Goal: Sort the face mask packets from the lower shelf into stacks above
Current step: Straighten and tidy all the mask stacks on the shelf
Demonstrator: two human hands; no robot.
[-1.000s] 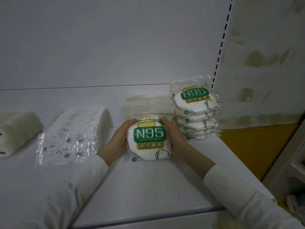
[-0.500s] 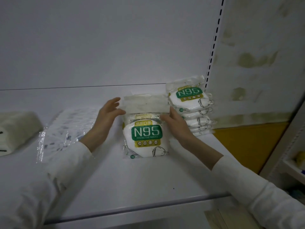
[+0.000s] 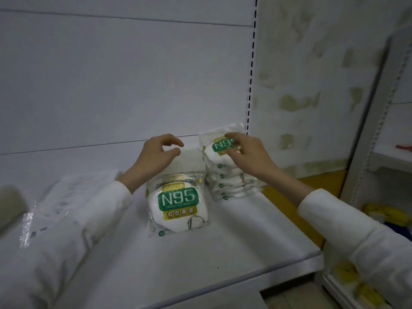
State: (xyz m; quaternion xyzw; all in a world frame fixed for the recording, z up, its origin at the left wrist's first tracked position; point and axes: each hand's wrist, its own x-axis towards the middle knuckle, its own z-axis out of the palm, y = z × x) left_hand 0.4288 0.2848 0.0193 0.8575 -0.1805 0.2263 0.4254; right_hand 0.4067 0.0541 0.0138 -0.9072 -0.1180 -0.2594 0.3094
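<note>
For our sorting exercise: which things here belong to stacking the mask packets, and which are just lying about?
Job in hand:
green-and-white plastic N95 packet lying flat in front; stack of the same packets, right hand touching its top; left hand; white metal shelf.

Lying about:
blurred yellow items on the side rack; small red item; pale object far left.

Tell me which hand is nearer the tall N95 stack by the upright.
Right. The right hand touches the top of the tall N95 stack; the left hand hovers left of it, above the shorter pile.
</note>
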